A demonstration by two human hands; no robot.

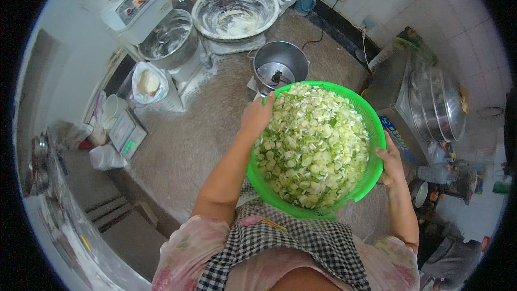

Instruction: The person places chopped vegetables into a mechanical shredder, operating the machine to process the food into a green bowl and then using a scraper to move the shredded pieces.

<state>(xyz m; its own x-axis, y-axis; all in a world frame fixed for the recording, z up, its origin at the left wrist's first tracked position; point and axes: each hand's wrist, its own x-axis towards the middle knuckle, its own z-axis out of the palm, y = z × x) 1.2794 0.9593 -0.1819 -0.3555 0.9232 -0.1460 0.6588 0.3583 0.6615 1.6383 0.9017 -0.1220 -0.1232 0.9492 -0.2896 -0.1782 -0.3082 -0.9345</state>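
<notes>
A bright green plastic colander (377,137) is held up in front of my apron, heaped with sliced scallions (313,145). My left hand (258,113) grips its rim at the upper left, thumb over the edge. On the right side, my right hand (391,159) clasps the rim, its thumb showing outside and the other fingers partly hidden. Just beyond the colander a deep metal pot (280,58) stands on the floor, with a dark fitting at its bottom. The colander's rim overlaps the pot's near edge in my view.
Behind the pot, a large floury basin (236,34) stands beside a dough mixer (169,44). An open flour sack (155,89) and a digital scale (127,133) are at left. Stacked metal steamers (436,105) stand at right. A cord (323,32) runs down the wall near a blue thermos (305,0).
</notes>
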